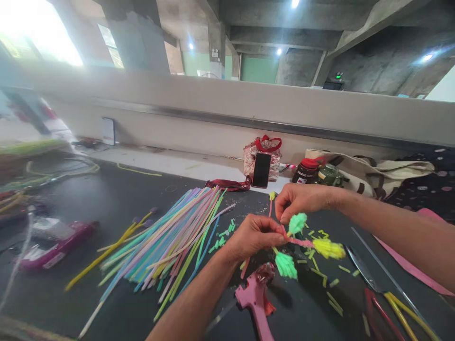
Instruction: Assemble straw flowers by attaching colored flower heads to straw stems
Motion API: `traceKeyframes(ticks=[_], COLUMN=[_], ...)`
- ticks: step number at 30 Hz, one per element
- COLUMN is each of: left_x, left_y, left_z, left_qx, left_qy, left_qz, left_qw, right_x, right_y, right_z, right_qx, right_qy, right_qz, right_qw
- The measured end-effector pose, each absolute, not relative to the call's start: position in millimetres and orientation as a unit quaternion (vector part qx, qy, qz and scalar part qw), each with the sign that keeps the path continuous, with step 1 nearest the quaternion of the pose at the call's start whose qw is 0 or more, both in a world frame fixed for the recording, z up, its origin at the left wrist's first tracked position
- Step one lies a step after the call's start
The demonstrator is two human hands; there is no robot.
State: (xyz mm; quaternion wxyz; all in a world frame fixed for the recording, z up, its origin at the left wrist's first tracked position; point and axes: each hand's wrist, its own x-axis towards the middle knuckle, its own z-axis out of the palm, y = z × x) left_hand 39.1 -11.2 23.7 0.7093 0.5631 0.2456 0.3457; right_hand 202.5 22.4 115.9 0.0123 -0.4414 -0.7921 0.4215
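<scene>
My left hand (pixel 259 237) is closed, thumb and fingertips pinching a pink pipe-cleaner stem (pixel 300 242). Close above it, my right hand (pixel 302 201) is curled, its thumb and fingers pressed together at the upper end of the same work. A fuzzy yellow tuft (pixel 329 248) sits at the stem's right end. Two mint-green tufts, an upper one (pixel 297 223) and a lower one (pixel 286 265), flank the stem. Exactly how they join is hidden by my fingers. Under my hands lies a pink glue gun (pixel 255 298) on the dark tabletop.
Many-coloured pipe cleaners (pixel 170 237) lie left of my hands. Green snippets (pixel 222 239) and yellow-green snippets (pixel 334 303) are scattered about. Scissors (pixel 362 270) and yellow handles (pixel 408 315) are at right. A phone (pixel 261 169) leans on a bag, near a red-lidded bottle (pixel 306 169).
</scene>
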Motion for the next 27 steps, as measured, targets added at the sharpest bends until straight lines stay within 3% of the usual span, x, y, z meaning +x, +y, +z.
traceKeyframes(ticks=[4, 7, 10, 20, 27], left_x=[40.4, 43.8, 48.0, 54.1, 56.0], left_y=[-9.4, -6.1, -4.1, 3.8, 5.1], left_z=[21.9, 17.5, 12.6, 1.9, -7.0], left_qx=[0.477, 0.442, 0.423, 0.462, 0.559], left_qy=[0.255, 0.254, 0.264, 0.342, 0.391], left_qz=[0.393, 0.442, 0.471, 0.486, 0.442], left_qw=[0.744, 0.738, 0.727, 0.659, 0.582], right_x=[208.7, 201.9, 193.2, 193.1, 182.7], right_y=[5.5, -14.0, -29.5, -32.9, -31.9], right_z=[89.2, 63.2, 44.5, 49.5, 76.5], right_qx=[-0.501, -0.516, -0.509, -0.543, -0.523], right_qy=[-0.679, -0.641, -0.632, -0.742, -0.847], right_qz=[0.507, 0.428, 0.398, 0.227, -0.09], right_qw=[0.177, 0.373, 0.429, 0.319, -0.006])
